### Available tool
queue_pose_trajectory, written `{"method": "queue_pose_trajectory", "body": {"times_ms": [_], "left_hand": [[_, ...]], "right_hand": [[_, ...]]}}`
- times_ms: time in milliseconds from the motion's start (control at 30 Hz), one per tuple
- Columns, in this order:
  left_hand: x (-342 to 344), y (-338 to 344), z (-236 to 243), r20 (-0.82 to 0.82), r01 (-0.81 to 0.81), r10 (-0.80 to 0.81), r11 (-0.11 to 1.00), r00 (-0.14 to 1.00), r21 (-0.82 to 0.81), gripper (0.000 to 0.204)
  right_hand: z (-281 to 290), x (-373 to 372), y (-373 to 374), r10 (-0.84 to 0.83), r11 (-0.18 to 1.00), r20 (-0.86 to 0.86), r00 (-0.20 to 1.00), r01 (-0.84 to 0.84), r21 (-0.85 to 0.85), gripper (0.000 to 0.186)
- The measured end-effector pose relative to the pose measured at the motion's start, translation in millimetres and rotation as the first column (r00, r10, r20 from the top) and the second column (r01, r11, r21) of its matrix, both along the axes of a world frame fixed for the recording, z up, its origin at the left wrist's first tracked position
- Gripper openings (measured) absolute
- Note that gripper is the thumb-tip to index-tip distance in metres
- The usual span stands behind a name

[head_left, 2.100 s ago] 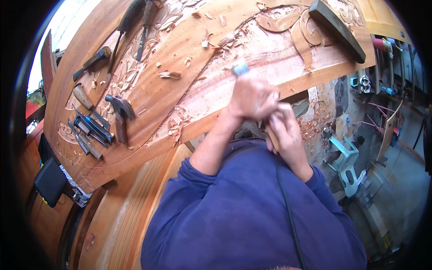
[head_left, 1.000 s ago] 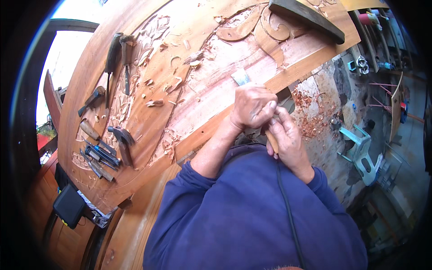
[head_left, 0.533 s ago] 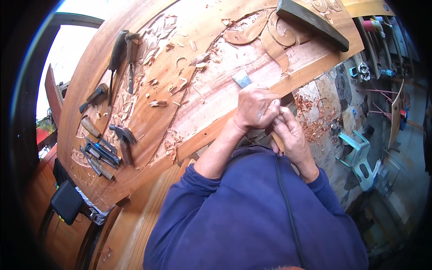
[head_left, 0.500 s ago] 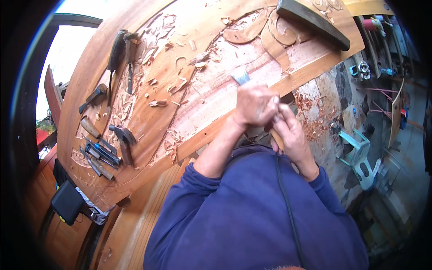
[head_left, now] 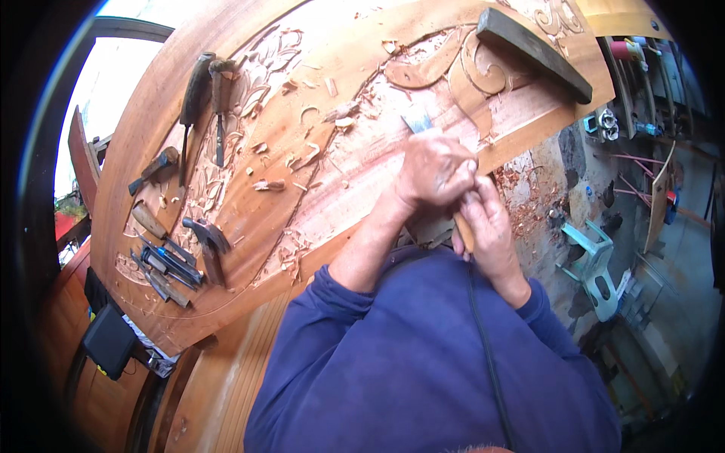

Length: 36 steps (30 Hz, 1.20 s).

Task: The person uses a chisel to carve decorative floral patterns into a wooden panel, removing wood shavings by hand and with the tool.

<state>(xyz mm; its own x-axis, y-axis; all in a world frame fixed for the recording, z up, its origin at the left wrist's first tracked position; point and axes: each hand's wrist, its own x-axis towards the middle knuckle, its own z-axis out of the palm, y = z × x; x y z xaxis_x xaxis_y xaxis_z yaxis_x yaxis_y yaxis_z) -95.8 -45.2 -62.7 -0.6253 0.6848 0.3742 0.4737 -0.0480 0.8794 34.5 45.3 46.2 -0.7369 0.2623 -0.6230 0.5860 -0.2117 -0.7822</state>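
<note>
My left hand [head_left: 438,172] is closed round the upper part of a chisel, whose flat pale blade [head_left: 416,122] lies over a pale recessed strip of a carved wooden panel [head_left: 204,306]. Just below it, my right hand [head_left: 489,226] is closed round the chisel's wooden handle [head_left: 464,234], near my body at the panel's near edge. Curled shavings lie around the blade and across the carving. A long dark block [head_left: 532,53] rests on scrollwork beyond it, to the right.
Several hand tools [head_left: 170,268], a hammer-like tool [head_left: 211,245] and dark-handled tools [head_left: 198,83] lie along the panel's left. A black case [head_left: 107,340] is at lower left. A pale green plastic stool [head_left: 593,257] stands on the shaving-strewn floor at right, near leaning boards [head_left: 658,196].
Both hands and the chisel have moved a little forward, away from my body, so the blade sits farther up the panel. The whole view has shifted slightly.
</note>
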Motion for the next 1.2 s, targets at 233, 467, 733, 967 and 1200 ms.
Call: {"method": "queue_pose_trajectory", "body": {"times_ms": [233, 467, 733, 967, 1200], "left_hand": [[-21, 17, -15, -0.215, -0.054, 0.074, 0.994, 0.974, 0.096, 0.029], [-25, 9, -2, 0.076, 0.046, -0.047, 0.999, 0.996, 0.013, 0.028], [-37, 4, -16, -0.001, 0.156, -0.156, 0.988, 0.988, -0.006, 0.034], [-34, -16, 47, -0.198, -0.200, 0.278, 0.919, 0.940, 0.341, 0.025], [-21, -38, 14, -0.475, -0.127, -0.024, 0.951, 0.880, -0.282, 0.045]], "right_hand": [[-10, -22, 5, -0.061, 0.998, -0.021, 0.998, 0.061, -0.022, 0.031], [3, -23, 0, -0.074, 0.994, 0.019, 0.997, 0.076, -0.080, 0.033], [-26, -16, -23, -0.208, 0.972, -0.104, 0.972, 0.194, -0.136, 0.033], [7, -10, -16, 0.130, 0.991, -0.372, 0.919, -0.113, 0.068, 0.044], [-32, 54, 50, -0.169, 0.983, -0.217, 0.961, 0.181, 0.038, 0.050]]}}
